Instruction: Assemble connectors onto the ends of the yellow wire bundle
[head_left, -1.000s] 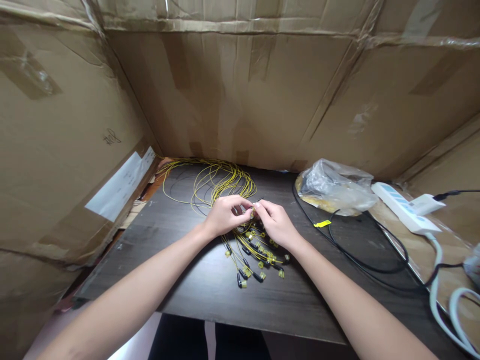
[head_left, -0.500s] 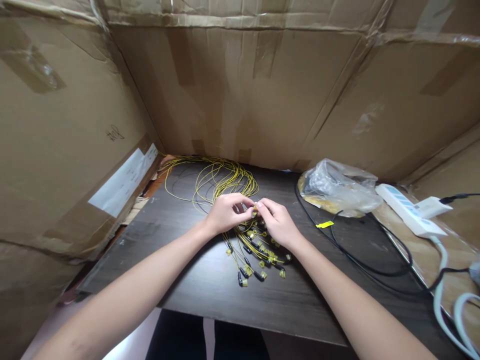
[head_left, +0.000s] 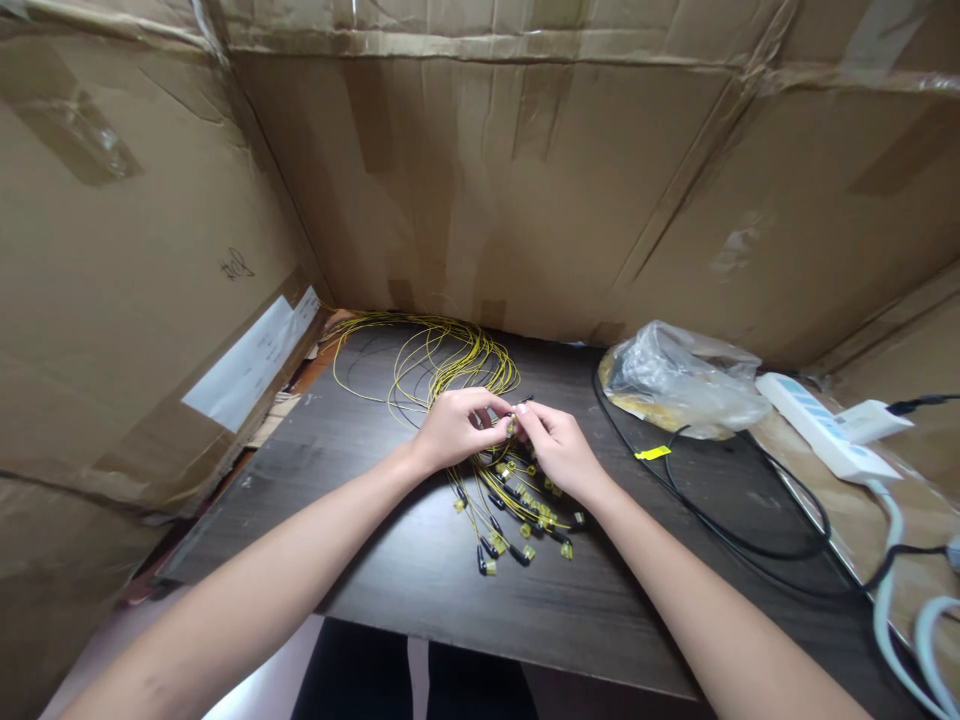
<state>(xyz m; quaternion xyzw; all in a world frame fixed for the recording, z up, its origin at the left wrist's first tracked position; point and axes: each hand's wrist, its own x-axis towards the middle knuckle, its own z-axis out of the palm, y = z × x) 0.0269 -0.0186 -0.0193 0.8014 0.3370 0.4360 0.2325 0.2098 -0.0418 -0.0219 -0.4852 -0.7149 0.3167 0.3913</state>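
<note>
My left hand (head_left: 461, 428) and my right hand (head_left: 556, 447) meet fingertip to fingertip above the middle of the dark table. Pinched between them is a small yellow-and-black cable connector (head_left: 512, 424), mostly covered by the fingers. Both hands are closed on it. Below and between the hands lies a loose cluster of thin cable ends (head_left: 532, 515) with black sleeves and clear yellow tips. Behind my left hand, the thin yellow cables (head_left: 472, 360) run in a looped bundle toward the back left.
Cardboard walls (head_left: 480, 180) enclose the dark table (head_left: 375, 570) at the back and sides. At the right are a clear plastic bag (head_left: 682, 380), a black cable (head_left: 720, 530) with a yellow tag (head_left: 652, 453), and a white power strip (head_left: 825, 430) with a plug in it.
The hands stay together in nearly the same place, with only slight finger movement at the connector. The whole view has shifted a little.
</note>
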